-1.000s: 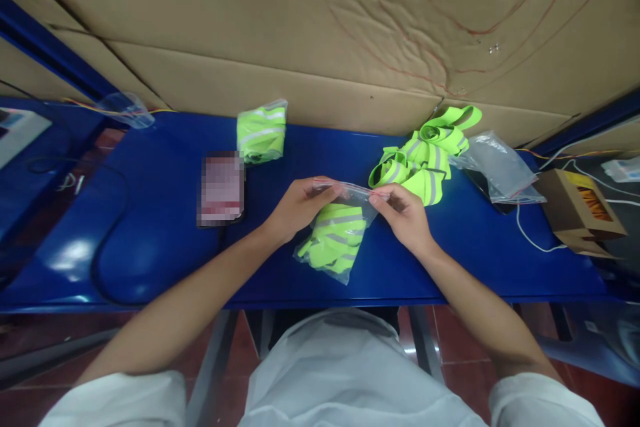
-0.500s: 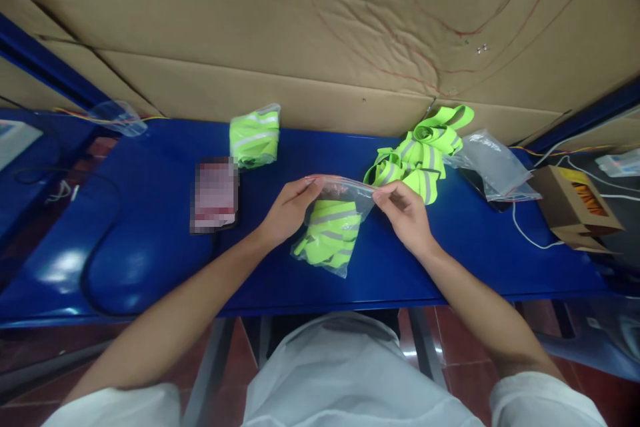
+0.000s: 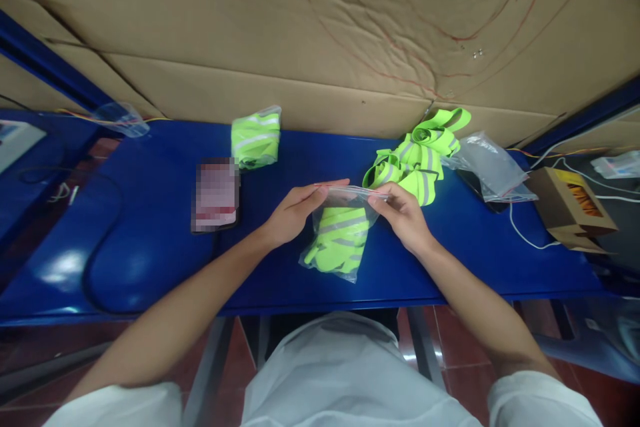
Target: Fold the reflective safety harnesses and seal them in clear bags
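Note:
A clear zip bag (image 3: 334, 203) hangs between my hands, its top strip running nearly level. Inside it lies a folded neon-yellow reflective strap (image 3: 340, 240) with grey bands. My left hand (image 3: 300, 208) pinches the strip's left end between thumb and fingers. At the right end, my right hand (image 3: 400, 212) grips the strip the same way. Just beyond my right hand is a loose heap of the same reflective straps (image 3: 417, 160). A second bag packed with reflective strap (image 3: 257, 139) stands near the back, left of centre.
A phone with a blurred screen (image 3: 216, 197) lies left of my hands on the blue table (image 3: 165, 260). To the right are clear plastic bags (image 3: 493, 167) over a dark object, a white cable and a small open cardboard box (image 3: 575, 203). Brown cardboard (image 3: 240, 27) walls the back.
The bag with the strap has shifted slightly right. My right thumb has slid inward along the strip, and my left fingers now reach farther behind it.

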A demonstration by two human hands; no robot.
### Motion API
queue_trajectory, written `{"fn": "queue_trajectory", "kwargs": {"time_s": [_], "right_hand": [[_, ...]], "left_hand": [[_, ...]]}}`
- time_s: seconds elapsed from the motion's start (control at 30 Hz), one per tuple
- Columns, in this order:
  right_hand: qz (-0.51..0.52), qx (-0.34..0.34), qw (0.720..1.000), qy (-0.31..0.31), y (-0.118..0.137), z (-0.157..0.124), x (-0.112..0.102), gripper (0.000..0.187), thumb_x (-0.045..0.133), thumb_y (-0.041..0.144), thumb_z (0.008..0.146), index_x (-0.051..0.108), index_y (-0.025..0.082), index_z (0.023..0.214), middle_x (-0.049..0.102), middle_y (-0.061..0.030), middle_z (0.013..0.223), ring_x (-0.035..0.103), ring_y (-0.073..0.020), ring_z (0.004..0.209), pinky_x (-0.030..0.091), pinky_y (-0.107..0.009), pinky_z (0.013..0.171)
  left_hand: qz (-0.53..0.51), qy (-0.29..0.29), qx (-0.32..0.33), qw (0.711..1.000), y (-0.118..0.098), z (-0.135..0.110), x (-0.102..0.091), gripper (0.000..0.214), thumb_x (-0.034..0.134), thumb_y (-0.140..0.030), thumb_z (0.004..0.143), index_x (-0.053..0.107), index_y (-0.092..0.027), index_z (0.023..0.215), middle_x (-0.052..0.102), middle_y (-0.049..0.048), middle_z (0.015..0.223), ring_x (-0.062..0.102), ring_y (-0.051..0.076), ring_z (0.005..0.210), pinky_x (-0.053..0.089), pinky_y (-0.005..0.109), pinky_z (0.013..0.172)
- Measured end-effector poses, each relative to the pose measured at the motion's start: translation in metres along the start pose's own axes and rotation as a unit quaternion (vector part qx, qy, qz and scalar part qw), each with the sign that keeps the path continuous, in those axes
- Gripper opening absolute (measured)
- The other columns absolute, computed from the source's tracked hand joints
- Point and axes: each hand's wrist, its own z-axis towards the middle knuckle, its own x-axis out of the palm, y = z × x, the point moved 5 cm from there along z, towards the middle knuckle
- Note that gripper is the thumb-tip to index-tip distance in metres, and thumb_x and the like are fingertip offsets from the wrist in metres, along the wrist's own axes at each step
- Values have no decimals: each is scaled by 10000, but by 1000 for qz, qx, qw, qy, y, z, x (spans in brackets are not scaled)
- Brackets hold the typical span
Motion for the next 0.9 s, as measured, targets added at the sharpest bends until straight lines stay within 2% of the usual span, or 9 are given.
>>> {"fn": "queue_trajectory", "kwargs": {"time_s": [0.13, 0.2, 0.3, 0.37, 0.6, 0.73, 0.9], "right_hand": [[-22, 1, 999, 28, -1, 2, 1, 317, 794, 506, 867, 721, 212, 960, 702, -12, 889, 607, -148, 770, 450, -265, 684], [-33, -5, 999, 33, -1, 2, 1, 289, 788, 479, 876, 735, 214, 979, 718, -15, 908, 625, -154, 786, 460, -268, 693], [-62, -30, 997, 23, 1, 0, 1, 237, 757, 444, 908, 748, 210, 949, 724, -16, 871, 620, -149, 747, 462, -269, 670], [-95, -53, 994, 12, 4, -2, 2, 206, 735, 413, 929, 748, 207, 946, 726, -15, 858, 622, -146, 737, 469, -269, 671], [-156, -107, 982, -6, 15, -9, 6, 161, 691, 356, 966, 724, 199, 952, 734, -19, 866, 652, -149, 756, 510, -263, 696], [-154, -117, 981, -6, 16, -11, 8, 151, 684, 344, 971, 717, 199, 945, 729, -16, 851, 646, -145, 734, 509, -258, 680], [-141, -121, 982, -14, 17, -14, 9, 144, 699, 334, 963, 721, 197, 928, 724, -7, 823, 641, -135, 715, 509, -248, 672]], "left_hand": [[51, -20, 58, 997, 0, 3, 3, 501, 537, -574, 1030, 777, -182, 1229, 766, 95, 1254, 707, 243, 1151, 511, 335, 1049], [58, -19, 79, 995, 0, 3, 7, 436, 601, -542, 1006, 797, -179, 1145, 789, 91, 1151, 725, 218, 1043, 543, 304, 941], [58, -46, 73, 995, 2, 2, 10, 347, 720, -500, 938, 803, -175, 1025, 796, 71, 978, 716, 185, 867, 535, 267, 761], [52, -61, 60, 995, 3, 2, 10, 329, 747, -492, 916, 800, -173, 975, 789, 62, 916, 696, 171, 801, 514, 260, 706], [34, -70, 54, 996, 6, 2, 11, 282, 783, -449, 894, 796, -181, 980, 794, 62, 989, 708, 172, 862, 529, 270, 774], [37, -69, 84, 993, 2, 0, 14, 248, 769, -419, 909, 789, -175, 946, 791, 58, 953, 702, 155, 820, 520, 249, 727], [52, -95, 94, 990, -1, -4, 15, 234, 769, -406, 908, 783, -173, 915, 787, 52, 903, 697, 151, 786, 520, 244, 705]]}}
